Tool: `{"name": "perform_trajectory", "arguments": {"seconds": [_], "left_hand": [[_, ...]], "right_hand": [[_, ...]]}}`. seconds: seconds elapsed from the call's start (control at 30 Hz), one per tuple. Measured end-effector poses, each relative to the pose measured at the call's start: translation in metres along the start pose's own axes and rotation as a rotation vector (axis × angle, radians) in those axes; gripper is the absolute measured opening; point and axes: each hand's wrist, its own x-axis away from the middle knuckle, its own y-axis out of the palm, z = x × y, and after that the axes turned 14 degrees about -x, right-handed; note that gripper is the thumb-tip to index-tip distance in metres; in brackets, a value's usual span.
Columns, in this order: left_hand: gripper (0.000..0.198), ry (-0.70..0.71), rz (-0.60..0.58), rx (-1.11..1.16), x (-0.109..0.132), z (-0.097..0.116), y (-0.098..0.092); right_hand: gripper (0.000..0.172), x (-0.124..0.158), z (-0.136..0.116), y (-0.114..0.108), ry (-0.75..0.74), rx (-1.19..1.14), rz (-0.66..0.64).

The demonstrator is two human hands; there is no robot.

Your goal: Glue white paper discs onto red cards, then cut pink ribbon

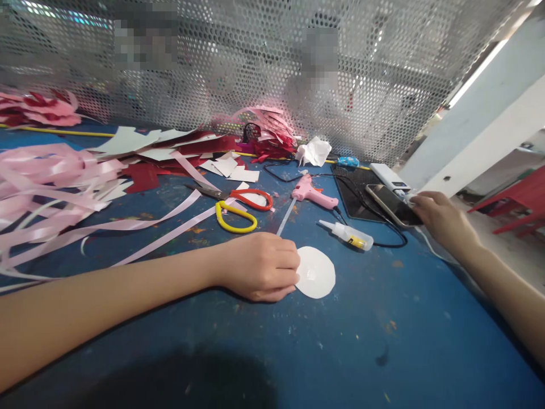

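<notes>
"Left hand (270, 267) and right hand (440, 218): state?"

"Left: fingers curled against the disc (321, 272) at its left edge; cannot tell whether it grips. Right: fingers at the right end of the phone (389, 203); cannot tell its hold."

"Disc: position and appearance?"

"On the table (340, 352), just right of the left hand. White, nearly circular, outline slightly uneven, small pale patch near the middle."

"Markings?"

"Bottle (352, 236): yellow label, too small to read."

"Materials?"

"Table: blue, flecked. Panel (264, 74): perforated metal. Ribbon (55, 165): pink, shiny, loosely looped. Scissors (225, 195): rounded handles, red and yellow."
</notes>
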Motion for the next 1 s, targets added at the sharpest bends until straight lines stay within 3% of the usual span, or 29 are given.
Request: {"name": "perform_trajectory", "arguments": {"seconds": [0.1, 0.43, 0.57, 0.77, 1.0], "left_hand": [[0.021, 0.112, -0.049, 0.014, -0.001, -0.001, -0.001], [0.022, 0.096, -0.068, 0.017, -0.001, -0.003, -0.001], [0.022, 0.093, -0.061, 0.013, -0.001, -0.002, -0.001], [0.023, 0.098, -0.050, 0.019, -0.001, -0.002, -0.001], [0.021, 0.084, -0.048, 0.032, -0.002, -0.002, -0.002]], "right_hand": [[0.029, 0.002, 0.001, 0.000, -0.043, 0.124, -0.004], [0.028, 0.009, -0.001, 0.002, -0.150, 0.378, 0.082], [0.027, 0.006, -0.001, 0.001, -0.210, 0.254, 0.038], [0.035, 0.003, -0.011, 0.002, -0.140, 0.152, 0.062], [0.024, -0.001, -0.011, 0.006, 0.015, -0.029, 0.233]]}}
